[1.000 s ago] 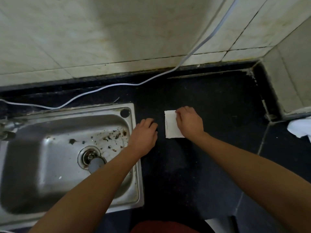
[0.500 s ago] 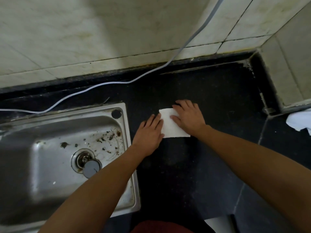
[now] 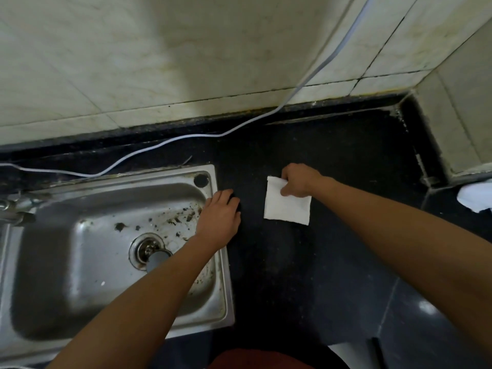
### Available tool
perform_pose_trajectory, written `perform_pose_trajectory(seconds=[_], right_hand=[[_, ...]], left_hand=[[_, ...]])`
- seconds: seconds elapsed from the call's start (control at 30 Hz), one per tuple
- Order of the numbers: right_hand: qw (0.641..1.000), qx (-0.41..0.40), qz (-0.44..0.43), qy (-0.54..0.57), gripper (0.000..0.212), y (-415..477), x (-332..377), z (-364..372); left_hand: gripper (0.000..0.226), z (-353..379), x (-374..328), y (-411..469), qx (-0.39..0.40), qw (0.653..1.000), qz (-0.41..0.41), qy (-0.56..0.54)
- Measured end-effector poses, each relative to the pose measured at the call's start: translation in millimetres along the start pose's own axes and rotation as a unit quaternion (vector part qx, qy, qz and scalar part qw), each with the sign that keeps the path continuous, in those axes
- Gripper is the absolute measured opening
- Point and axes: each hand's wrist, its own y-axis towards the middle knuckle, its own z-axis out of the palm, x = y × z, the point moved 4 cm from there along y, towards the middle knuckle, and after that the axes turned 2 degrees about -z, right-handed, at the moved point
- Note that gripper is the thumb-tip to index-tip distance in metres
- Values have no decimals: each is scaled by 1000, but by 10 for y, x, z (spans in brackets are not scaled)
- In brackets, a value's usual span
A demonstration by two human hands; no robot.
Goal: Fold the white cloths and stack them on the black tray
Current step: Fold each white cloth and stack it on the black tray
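A folded white cloth [image 3: 286, 209] is near the middle of the black counter [image 3: 332, 155], just right of the steel sink [image 3: 225, 275]. The right hand [image 3: 299, 181] pinches the cloth's far edge between thumb and curled fingers. The left hand [image 3: 219, 218] rests palm down across the sink's right rim, fingers relaxed and holding nothing. Another white cloth [image 3: 475, 195] lies crumpled at the counter's right edge.

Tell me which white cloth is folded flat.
The square cloth pinched by the right hand; the other cloth at the right edge lies crumpled.
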Motion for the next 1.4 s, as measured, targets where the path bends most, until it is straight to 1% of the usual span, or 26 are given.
perform_pose_trajectory(seconds=[0.07, 0.17, 0.27, 0.3, 0.4, 0.57, 0.77, 0.9, 1.0, 1.07, 1.13, 1.27, 1.4], right_hand=[[1000, -21, -3, 15, 38, -115, -10, 12], [997, -64, -8, 46, 35, -347, -5, -16], [992, -114, -20, 53, 20, -639, -15, -83], [990, -130, -27, 52, 19, -727, -21, -117], [979, -201, -28, 22, 24, -1152, -149, -196], [960, -275, 4, -56, 27, -1850, -512, -223], [935, -340, 74, -67, 26, -2893, -1088, -59], [916, -369, 145, -56, 25, -3729, -1477, 311], [902, -374, 211, -31, 21, -4533, -1784, 879], [895, -378, 236, -25, 19, -4864, -1900, 1162], [885, -376, 274, -14, 19, -5339, -2029, 1528], [853, -386, 352, 14, 19, -6302, -2281, 2242], [822, -389, 414, 43, 18, -7005, -2431, 2789]], left_hand=[[31, -58, 6, 1, 8, 1000, -1, -2], [25, -165, -21, 50, 56, 998, -3, -4], [22, -269, -89, 130, 101, 995, 6, 19], [22, -313, -113, 173, 106, 994, 12, 28], [22, -512, -374, 263, 95, 992, 53, 59], [22, -804, -1028, 298, 77, 986, 125, 86], [16, -964, -2055, 95, 40, 967, 225, 113], [18, -898, -2795, -226, 38, 945, 298, 125], [20, -674, -3486, -755, 49, 923, 356, 141], [21, -546, -3791, -1045, 58, 912, 380, 145], [21, -353, -4183, -1483, 63, 893, 421, 148], [24, -14, -4960, -2390, 68, 847, 503, 158], [27, 235, -5558, -2952, 80, 800, 564, 187]])
